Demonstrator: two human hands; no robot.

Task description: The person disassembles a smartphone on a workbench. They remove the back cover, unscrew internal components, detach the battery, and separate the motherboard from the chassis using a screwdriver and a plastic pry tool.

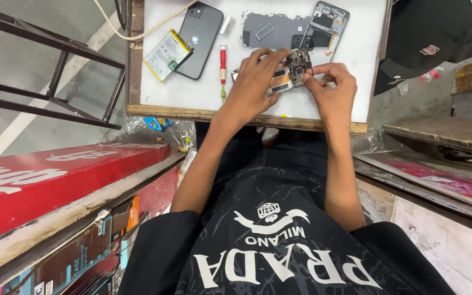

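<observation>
Head view, near to far. Nearest, my two forearms rise from a black printed shirt toward the white table (pixel 203 93) with its wooden front edge. My left hand (pixel 255 82) lies over a partly dismantled phone, fingers curled down, its grip closed on the small dark circuit board (pixel 298 61) from the left side. My right hand (pixel 331 87) pinches the same board's right edge between thumb and forefinger, a narrow grip. The board sits just above the table, near its middle front. I judge it light, stiff and fragile, best held by its bare edges, clear of the components and any thin flex cable. Left of the hands a red-handled screwdriver (pixel 223 60) lies upright in the frame. Farther left rest a black phone (pixel 199 38) face down and, touching it, a flat battery (pixel 166 53). Beyond the hands lie a grey back cover (pixel 271 30) and an open phone frame (pixel 329 24).
</observation>
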